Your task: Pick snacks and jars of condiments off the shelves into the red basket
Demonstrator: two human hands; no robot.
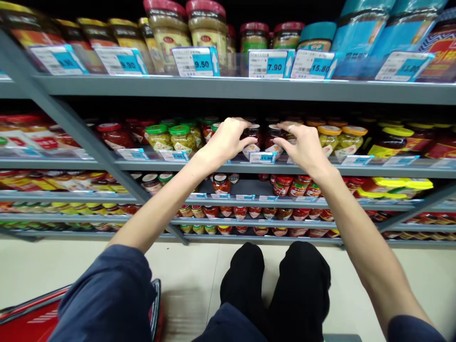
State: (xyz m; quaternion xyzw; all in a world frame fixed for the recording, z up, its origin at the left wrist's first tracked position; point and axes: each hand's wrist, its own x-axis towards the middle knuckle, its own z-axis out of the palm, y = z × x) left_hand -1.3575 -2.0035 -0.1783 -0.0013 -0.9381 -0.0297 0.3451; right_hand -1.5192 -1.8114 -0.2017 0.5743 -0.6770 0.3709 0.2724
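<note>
Two dark jars stand side by side on the middle shelf, the left jar (252, 135) and the right jar (273, 134), both with pale labels. My left hand (233, 135) is at the left jar's outer side, fingers curved behind its lid and thumb across its front. Mirroring it, my right hand (301, 140) holds the right jar, its fingers at the lid and its thumb in front. A ring shows on one right finger. Below the jars is a price tag (262, 157) reading 11.90. The hands partly cover the neighbouring jars.
Green-lidded jars (183, 137) stand to the left, orange-lidded jars (351, 137) to the right. Above runs the upper shelf edge (228, 88), with larger jars on it. Lower shelves hold more jars. A red basket (32, 316) is at the lower left on the tiled floor (192, 263).
</note>
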